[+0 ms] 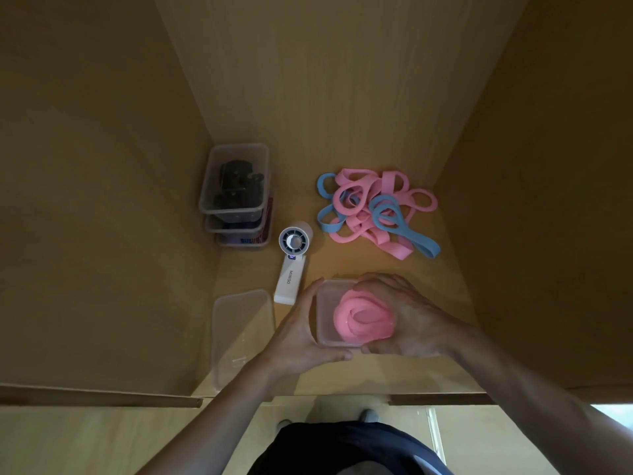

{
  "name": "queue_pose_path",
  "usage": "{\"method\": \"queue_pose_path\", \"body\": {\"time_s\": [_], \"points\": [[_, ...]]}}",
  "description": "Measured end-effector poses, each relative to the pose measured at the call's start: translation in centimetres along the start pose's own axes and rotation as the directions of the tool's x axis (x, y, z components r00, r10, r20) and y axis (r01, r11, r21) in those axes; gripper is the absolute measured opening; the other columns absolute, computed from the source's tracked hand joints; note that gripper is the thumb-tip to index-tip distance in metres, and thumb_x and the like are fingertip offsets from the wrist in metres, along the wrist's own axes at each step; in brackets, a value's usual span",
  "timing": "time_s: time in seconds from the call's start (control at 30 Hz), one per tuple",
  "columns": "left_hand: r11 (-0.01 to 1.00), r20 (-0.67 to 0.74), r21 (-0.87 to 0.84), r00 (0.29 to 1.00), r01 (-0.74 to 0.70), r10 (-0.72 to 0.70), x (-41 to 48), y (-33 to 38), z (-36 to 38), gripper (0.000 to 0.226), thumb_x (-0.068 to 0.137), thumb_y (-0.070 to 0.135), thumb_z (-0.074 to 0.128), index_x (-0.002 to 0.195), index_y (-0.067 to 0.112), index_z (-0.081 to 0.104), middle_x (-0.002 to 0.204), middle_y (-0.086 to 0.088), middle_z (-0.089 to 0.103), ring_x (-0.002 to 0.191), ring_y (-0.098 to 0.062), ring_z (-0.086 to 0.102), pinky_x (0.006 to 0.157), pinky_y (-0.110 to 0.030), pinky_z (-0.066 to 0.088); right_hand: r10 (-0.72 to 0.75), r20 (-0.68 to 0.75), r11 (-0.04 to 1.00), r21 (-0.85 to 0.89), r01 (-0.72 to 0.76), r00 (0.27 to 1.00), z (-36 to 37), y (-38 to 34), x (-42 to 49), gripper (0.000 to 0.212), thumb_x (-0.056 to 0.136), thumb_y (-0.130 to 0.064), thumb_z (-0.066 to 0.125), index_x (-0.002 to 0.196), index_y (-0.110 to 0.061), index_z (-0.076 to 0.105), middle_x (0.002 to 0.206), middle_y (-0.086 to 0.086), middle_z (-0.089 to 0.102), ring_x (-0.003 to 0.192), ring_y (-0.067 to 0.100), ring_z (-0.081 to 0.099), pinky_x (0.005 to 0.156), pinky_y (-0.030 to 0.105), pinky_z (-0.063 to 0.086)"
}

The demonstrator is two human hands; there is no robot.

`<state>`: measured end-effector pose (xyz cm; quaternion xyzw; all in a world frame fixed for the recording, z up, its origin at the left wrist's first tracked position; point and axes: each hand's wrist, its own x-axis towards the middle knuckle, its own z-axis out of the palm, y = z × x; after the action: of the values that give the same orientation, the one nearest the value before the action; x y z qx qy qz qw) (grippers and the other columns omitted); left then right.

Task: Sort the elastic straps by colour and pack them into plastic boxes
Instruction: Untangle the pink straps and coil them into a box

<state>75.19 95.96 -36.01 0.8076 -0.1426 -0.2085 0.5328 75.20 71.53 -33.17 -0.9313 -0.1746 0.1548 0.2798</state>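
Note:
A clear plastic box point(325, 303) stands at the front middle of the shelf with coiled pink straps point(364, 317) inside. My left hand point(305, 334) grips the box's left wall, thumb along its front edge. My right hand point(407, 320) curls round the right side of the box and over the pink coil. A tangled pile of pink and blue elastic straps point(373, 210) lies behind the box, at the back right.
A clear lid point(239, 330) lies left of the box. A white handheld fan point(291, 265) lies behind it. Three stacked clear boxes point(236, 197) holding dark items stand at the back left. Wooden walls close in both sides.

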Motion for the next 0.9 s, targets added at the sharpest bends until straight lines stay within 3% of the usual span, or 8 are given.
{"method": "queue_pose_path", "body": {"time_s": [0.13,0.3,0.43,0.53,0.63,0.73,0.8,0.9], "points": [[0.993,-0.052,-0.047,0.993,-0.108,0.105,-0.1,1.8,-0.2,0.097,0.059,0.019,0.099,0.139,0.038,0.047,0.137,0.012,0.055,0.131,-0.014,0.053,0.106,-0.044,0.048,-0.013,-0.009,1.0,0.012,0.013,1.0,-0.8,-0.5,0.0,0.096,0.061,-0.063,0.085,0.141,-0.048,0.034,0.143,-0.033,0.025,0.138,0.003,0.024,0.115,0.031,0.032],[0.982,-0.081,-0.099,0.984,-0.164,0.156,-0.2,3.5,-0.9,0.103,0.058,0.024,0.099,0.131,0.068,0.04,0.139,0.038,0.042,0.135,0.008,0.04,0.108,-0.018,0.038,-0.03,-0.06,1.0,-0.01,0.029,0.998,-2.8,-1.7,-0.4,0.095,0.063,-0.061,0.086,0.141,-0.049,0.033,0.144,-0.034,0.025,0.136,-0.002,0.023,0.11,0.022,0.029],[0.939,-0.097,-0.335,0.994,-0.074,0.044,-0.1,4.4,-0.9,0.077,0.083,0.049,0.075,0.149,0.044,0.037,0.152,0.029,0.04,0.143,0.006,0.033,0.12,-0.033,0.031,-0.028,-0.135,1.0,-0.013,0.026,0.99,-3.9,-2.6,-0.6,0.098,0.064,-0.054,0.087,0.143,-0.047,0.029,0.14,-0.031,0.028,0.128,-0.006,0.024,0.101,0.01,0.024],[0.908,-0.277,-0.408,0.961,-0.097,-0.022,0.8,5.8,-0.8,0.04,0.102,0.038,0.056,0.141,0.036,0.051,0.14,0.018,0.058,0.133,-0.003,0.051,0.112,-0.034,0.042,-0.034,-0.209,0.999,-0.041,0.025,0.977,-4.1,-3.2,-0.4,0.108,0.063,-0.055,0.086,0.151,-0.043,0.024,0.146,-0.027,0.027,0.13,-0.009,0.018,0.104,0.004,0.015],[0.864,-0.327,-0.494,0.942,-0.101,-0.077,1.6,7.0,-1.0,0.028,0.105,0.029,0.05,0.129,0.035,0.064,0.131,0.001,0.067,0.118,-0.022,0.066,0.098,-0.048,0.054,-0.033,-0.233,0.999,-0.029,0.027,0.972,-4.3,-3.5,0.2,0.111,0.063,-0.065,0.083,0.153,-0.044,0.021,0.153,-0.024,0.026,0.138,-0.006,0.018,0.107,0.005,0.01],[0.829,-0.349,-0.551,0.929,-0.099,-0.121,1.9,7.5,-1.1,0.028,0.105,0.021,0.048,0.118,0.037,0.068,0.12,0.003,0.072,0.102,-0.02,0.073,0.073,-0.026,0.057,0.038,-0.259,0.99,0.14,-0.001,0.965,-4.6,-3.3,0.3,0.086,0.071,-0.072,0.07,0.145,-0.057,0.029,0.154,-0.024,0.029,0.145,-0.003,0.02,0.116,0.022,0.019],[0.825,-0.36,-0.556,0.924,-0.1,-0.131,2.0,7.3,-1.0,0.027,0.104,0.021,0.05,0.118,0.036,0.066,0.114,0.01,0.074,0.098,-0.017,0.073,0.069,-0.019,0.054,0.252,-0.393,0.921,0.377,-0.095,0.884,-4.9,-2.9,0.3,0.061,0.083,-0.067,0.059,0.14,-0.047,0.047,0.146,-0.017,0.044,0.14,0.005,0.036,0.108,0.014,0.031],[0.801,-0.361,-0.589,0.921,-0.105,-0.144,2.0,7.1,-0.8,0.028,0.103,0.021,0.05,0.12,0.035,0.066,0.116,0.012,0.073,0.101,-0.016,0.072,0.073,-0.023,0.055,0.587,-0.233,0.589,0.78,-0.211,0.775,-4.5,-1.7,1.2,0.036,0.102,-0.049,0.049,0.117,-0.023,0.069,0.115,-0.004,0.068,0.112,0.017,0.061,0.089,0.014,0.046]]}}
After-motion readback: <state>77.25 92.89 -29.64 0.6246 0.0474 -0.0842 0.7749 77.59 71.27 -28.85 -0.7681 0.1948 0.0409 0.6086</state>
